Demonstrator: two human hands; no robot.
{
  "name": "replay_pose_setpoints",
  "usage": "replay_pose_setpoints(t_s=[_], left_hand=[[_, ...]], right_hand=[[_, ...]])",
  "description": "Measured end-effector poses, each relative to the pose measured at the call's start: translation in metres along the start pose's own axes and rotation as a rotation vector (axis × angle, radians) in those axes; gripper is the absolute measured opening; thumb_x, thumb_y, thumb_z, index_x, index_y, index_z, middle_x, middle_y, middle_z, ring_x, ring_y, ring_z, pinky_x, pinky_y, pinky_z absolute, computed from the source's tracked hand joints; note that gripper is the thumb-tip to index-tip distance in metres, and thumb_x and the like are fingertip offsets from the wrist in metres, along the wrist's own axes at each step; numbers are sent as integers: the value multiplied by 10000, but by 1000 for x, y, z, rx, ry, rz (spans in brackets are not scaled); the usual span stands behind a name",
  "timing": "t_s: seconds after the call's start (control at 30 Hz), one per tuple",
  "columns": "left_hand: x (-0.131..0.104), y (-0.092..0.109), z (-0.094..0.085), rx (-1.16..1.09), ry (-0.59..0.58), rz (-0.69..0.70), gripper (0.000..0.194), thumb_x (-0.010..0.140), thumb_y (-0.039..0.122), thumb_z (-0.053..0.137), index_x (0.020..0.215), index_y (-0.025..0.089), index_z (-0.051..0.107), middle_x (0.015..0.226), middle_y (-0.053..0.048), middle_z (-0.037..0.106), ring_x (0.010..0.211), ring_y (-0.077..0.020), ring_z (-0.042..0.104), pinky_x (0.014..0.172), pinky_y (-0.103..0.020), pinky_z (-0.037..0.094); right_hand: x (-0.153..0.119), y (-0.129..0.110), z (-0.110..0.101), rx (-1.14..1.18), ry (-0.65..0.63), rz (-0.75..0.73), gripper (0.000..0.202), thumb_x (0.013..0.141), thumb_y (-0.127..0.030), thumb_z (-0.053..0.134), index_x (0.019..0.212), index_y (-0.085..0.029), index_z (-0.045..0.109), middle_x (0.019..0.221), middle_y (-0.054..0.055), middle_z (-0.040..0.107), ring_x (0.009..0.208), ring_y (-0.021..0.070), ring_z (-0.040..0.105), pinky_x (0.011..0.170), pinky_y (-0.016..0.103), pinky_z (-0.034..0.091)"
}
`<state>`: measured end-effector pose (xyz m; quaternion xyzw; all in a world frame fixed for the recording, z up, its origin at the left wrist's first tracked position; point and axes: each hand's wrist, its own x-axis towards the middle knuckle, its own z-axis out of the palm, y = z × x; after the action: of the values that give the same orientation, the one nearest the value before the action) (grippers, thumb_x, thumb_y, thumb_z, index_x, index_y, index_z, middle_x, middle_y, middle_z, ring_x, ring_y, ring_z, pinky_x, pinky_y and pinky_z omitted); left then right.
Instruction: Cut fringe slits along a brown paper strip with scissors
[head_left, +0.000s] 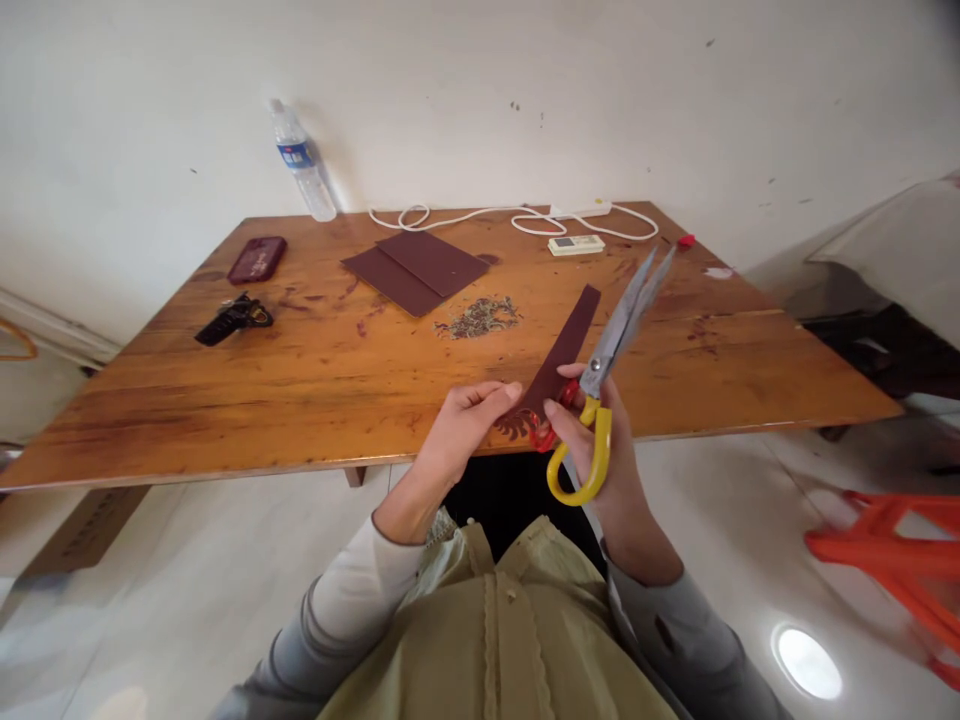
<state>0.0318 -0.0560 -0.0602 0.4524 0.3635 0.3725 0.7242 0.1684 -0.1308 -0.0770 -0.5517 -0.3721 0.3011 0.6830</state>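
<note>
Over the near edge of the wooden table (315, 400), the left hand (472, 420) pinches the near end of a dark maroon strip (566, 345) between thumb and fingers, its grip closed. The strip slants away to the far right, its far end over the tabletop. The right hand (600, 440) is partly closed, with yellow-handled scissors (596, 365) held in it and its thumb and a fingertip at the strip's right side; how firmly it grips the strip I cannot tell. The scissors' blades point to the far right and stand slightly apart. Something red and shiny (543, 432) shows beside the right thumb, too covered to make out. Beyond the left hand lies a loose heap of small greenish-grey bits (480, 317), and past it, to the left, two overlapping maroon sheets (416, 270). Near the far left corner a clear bottle (304, 165) with a blue label stands by the wall; nearer are a dark red phone (257, 260) and a black clip-like thing (232, 319). Along the far edge runs a white cable (480, 212) with a power strip (581, 209), and a small white remote-like device (576, 245) lies just nearer.
</note>
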Motion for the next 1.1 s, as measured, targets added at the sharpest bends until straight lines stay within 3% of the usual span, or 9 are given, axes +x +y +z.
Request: replay_pose_setpoints(t_s=[0.17,0.33,0.53,0.73,1.1], left_hand=[[-1,5,-1,6,-9,-64,190,583,295,888,658,158,781,618,-17,688,534,-117,567,574,-257,452],[-2,2,-5,-112,136,-68,221,525,286,902,629,151,760,527,32,604,451,-61,438,471,-225,322],[-3,-3,-3,-282,145,-87,342,473,321,966,677,144,756,603,19,677,537,-77,582,521,-193,439],[-4,0,-3,-294,117,-118,358,496,326,969,729,154,758,657,5,715,554,-99,623,547,-219,502],[2,0,0,-276,142,-53,296,503,265,947,695,158,748,622,22,694,539,-89,614,549,-210,503]], right_hand=[[5,5,8,-152,-25,-127,371,756,-143,771,1077,-295,662,773,-42,587,620,185,562,529,325,479],[3,10,15,12,-40,-34,491,802,-247,792,1246,-303,590,760,-43,652,585,199,622,513,335,526],[0,8,15,47,-114,93,423,749,-295,835,1126,-268,647,761,-32,681,615,193,634,544,317,533],[2,7,16,-27,-152,63,297,750,-238,805,1025,-264,696,798,-25,703,680,198,656,632,325,559],[-7,5,14,108,-173,213,280,815,-303,775,1041,-252,618,543,-95,617,395,151,561,388,265,500]])
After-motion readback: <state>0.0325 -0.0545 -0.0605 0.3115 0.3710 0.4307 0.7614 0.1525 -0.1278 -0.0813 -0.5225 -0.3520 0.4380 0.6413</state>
